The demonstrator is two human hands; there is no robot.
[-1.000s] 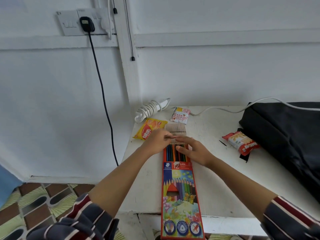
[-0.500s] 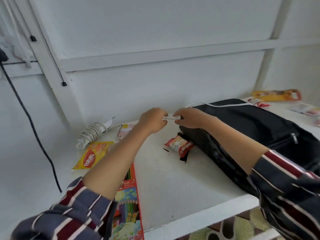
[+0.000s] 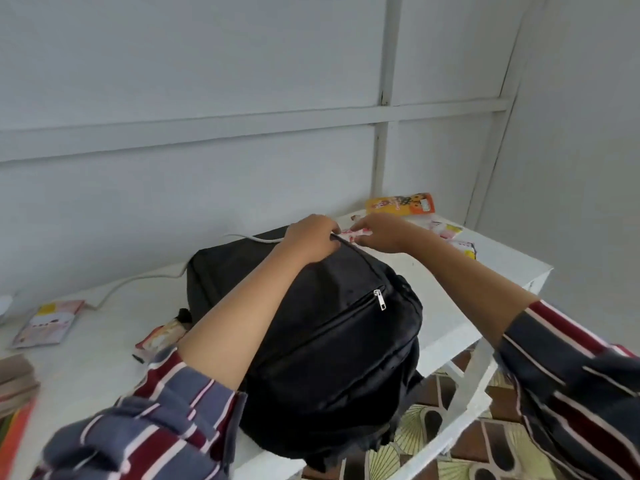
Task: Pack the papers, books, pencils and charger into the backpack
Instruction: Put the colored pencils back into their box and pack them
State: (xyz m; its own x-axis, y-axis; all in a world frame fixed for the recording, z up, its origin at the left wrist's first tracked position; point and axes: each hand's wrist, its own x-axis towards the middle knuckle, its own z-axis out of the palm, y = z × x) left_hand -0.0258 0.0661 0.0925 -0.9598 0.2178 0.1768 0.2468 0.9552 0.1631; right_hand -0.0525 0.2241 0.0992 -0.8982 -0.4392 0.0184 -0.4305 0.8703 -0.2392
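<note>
Hands moved from pencil box (image 3: 15, 427) to the closed backpack (image 3: 329, 341) on the table (image 3: 450, 289): left hand (image 3: 311, 239) gripped its far seam, right hand (image 3: 381, 233) reached alongside, hold unclear; nothing appeared packed.

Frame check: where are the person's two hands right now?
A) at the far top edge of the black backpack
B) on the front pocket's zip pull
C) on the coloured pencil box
A: the left hand curls over the far top edge of the backpack and the right hand reaches to that same edge, while the zip pull on the front pocket lies untouched.
</note>
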